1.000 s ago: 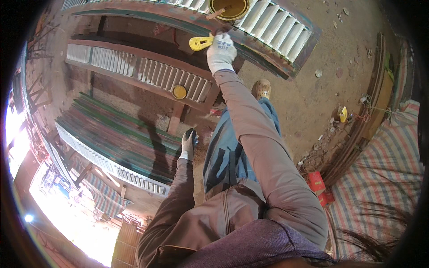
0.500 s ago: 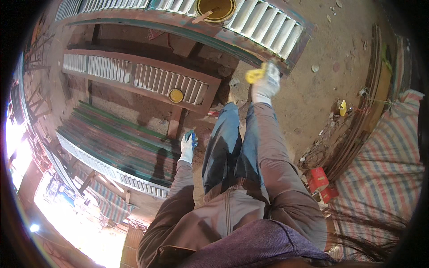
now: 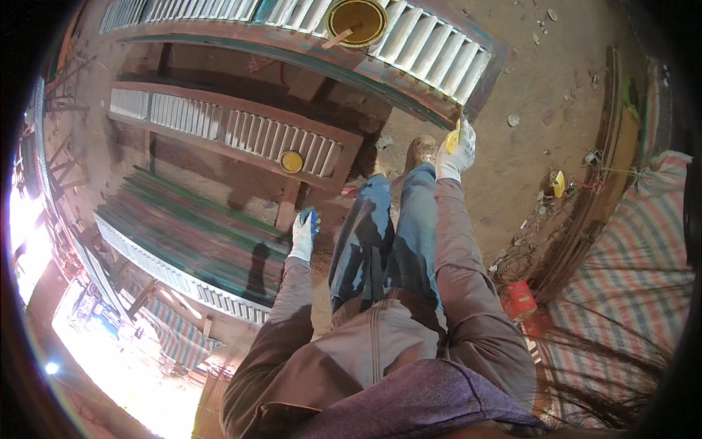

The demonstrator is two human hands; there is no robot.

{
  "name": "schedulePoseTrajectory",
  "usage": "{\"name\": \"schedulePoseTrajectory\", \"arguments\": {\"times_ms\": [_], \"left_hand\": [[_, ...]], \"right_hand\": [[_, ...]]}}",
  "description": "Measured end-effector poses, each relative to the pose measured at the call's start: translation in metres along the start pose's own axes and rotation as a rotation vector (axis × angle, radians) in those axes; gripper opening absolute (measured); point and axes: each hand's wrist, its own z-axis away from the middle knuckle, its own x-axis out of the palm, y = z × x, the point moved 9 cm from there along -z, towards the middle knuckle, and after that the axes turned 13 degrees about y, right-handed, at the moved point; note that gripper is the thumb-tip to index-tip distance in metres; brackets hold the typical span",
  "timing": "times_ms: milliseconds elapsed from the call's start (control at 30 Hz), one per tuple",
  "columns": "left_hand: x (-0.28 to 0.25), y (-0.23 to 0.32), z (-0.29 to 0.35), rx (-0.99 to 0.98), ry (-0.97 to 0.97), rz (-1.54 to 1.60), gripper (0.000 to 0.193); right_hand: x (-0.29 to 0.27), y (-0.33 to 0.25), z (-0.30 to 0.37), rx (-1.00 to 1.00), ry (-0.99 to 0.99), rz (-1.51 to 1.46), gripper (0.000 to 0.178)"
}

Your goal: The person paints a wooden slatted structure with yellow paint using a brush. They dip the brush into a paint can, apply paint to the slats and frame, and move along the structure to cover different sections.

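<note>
My right hand (image 3: 457,154), in a white glove, is closed on a small yellow object (image 3: 453,140) whose kind I cannot make out. It is beside the right end corner of a long louvred shutter panel (image 3: 439,115) with a brown frame and whitish slats. A round open tin (image 3: 376,28) of yellowish-brown stuff sits on that panel's slats, with a flat wooden stick (image 3: 338,38) leaning out. My left hand (image 3: 301,238), also white-gloved, hangs low with its fingers curled round something small and blue (image 3: 314,221), mostly hidden.
A second louvred panel (image 3: 241,150) lies nearer on supports, holding a small tin of yellow stuff (image 3: 292,162). To my left are stacked green and brown boards (image 3: 183,227). Right of me are long strips (image 3: 607,139), a red box (image 3: 520,298) and striped sheeting (image 3: 621,293).
My right hand has moved slightly right and nearer to me, and the yellow object has turned more upright. The left hand stays low, almost unmoved. The view has shifted a little.
</note>
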Motion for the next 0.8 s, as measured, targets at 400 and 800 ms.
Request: {"name": "schedulePoseTrajectory", "arguments": {"times_ms": [400, 800], "left_hand": [[0.056, 0.009, -0.017, 0.116, -0.067, 0.026, 0.021], [0.383, 0.275, 0.114, 1.151, 0.454, -0.317, 0.040]], "right_hand": [[0.021, 0.021, 0.008, 0.939, -0.309, -1.003, 0.029], [0.083, -0.040, -0.263, 0.402, -0.706, -0.860, 0.038]]}}
